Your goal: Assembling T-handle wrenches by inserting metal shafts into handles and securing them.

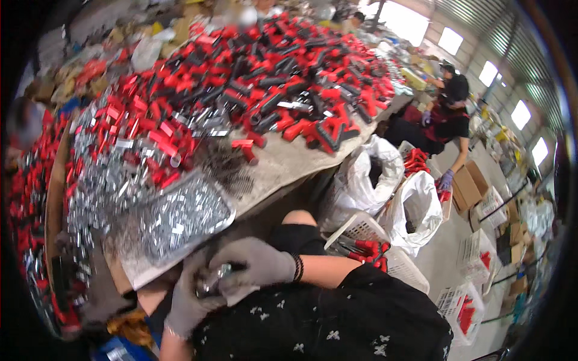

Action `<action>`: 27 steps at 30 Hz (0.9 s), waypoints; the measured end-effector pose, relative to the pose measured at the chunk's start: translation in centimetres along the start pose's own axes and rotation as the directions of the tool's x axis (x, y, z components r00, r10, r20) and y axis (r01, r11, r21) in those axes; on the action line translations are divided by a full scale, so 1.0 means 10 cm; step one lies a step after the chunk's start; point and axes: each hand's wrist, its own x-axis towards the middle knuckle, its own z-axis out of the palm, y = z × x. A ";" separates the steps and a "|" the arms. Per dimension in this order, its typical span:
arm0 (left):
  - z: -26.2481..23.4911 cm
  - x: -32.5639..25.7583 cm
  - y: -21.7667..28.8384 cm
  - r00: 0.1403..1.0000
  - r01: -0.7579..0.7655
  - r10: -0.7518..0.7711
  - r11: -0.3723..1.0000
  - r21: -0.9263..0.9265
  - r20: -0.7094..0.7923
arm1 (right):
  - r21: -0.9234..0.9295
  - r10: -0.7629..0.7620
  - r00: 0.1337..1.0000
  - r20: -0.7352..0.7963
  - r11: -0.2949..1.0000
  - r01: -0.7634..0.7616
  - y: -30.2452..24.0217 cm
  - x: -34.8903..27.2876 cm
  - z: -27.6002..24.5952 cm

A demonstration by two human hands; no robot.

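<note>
In grey gloves, my left hand [185, 304] and my right hand [262, 263] meet over my lap, just off the near edge of the worktable. Between them is a small shiny metal piece [211, 280], partly hidden by the fingers and blurred, so its exact kind cannot be made out. Both hands have their fingers curled round it. Closest to them on the table lies a shallow metal tray [230, 212] heaped with small silvery metal parts [177, 225].
A large pile of red and black plastic handles [265, 78] covers the worktable [277, 171], with loose silvery parts at left. White sacks [370, 174] and a white basket of red-handled tools [355, 227] stand to my right. Another person [448, 114] works beyond them, near a cardboard box [469, 186].
</note>
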 end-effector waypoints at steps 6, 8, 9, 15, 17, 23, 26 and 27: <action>0.05 0.08 -0.09 0.993 0.058 -0.067 0.994 0.091 0.098 | 0.052 0.212 0.971 0.110 0.974 -0.219 0.22 0.12 0.38; -0.04 -0.08 -0.18 0.989 0.070 -0.072 0.997 0.022 0.130 | 0.093 0.166 0.974 0.152 0.979 -0.181 0.25 0.15 0.41; -0.15 -0.11 -0.16 0.997 -0.035 0.030 0.996 0.081 0.066 | 0.110 0.130 0.986 0.102 0.984 -0.141 0.28 0.18 0.42; -0.88 -0.25 -0.35 0.307 -0.777 0.302 0.627 -0.055 -0.903 | 0.315 0.369 0.929 -0.033 0.886 -0.340 0.32 0.16 0.35; -1.07 -0.19 -0.87 0.218 -0.463 0.349 0.859 0.219 -0.911 | 0.268 0.463 0.886 0.019 0.851 -0.451 0.31 0.16 0.41; -0.72 -0.28 -0.41 0.787 -0.001 0.385 0.782 0.624 -0.482 | 0.306 0.241 0.953 -0.183 0.935 -0.178 0.13 0.12 0.48; -0.28 -0.24 -0.29 0.954 -0.163 0.286 0.742 0.650 -0.087 | 0.041 0.098 0.992 0.083 0.994 -0.102 -0.03 0.24 0.48; -0.14 -0.24 -0.27 0.990 -0.101 0.138 0.792 0.602 -0.016 | -0.113 0.105 0.967 0.231 0.990 -0.081 0.11 0.24 0.47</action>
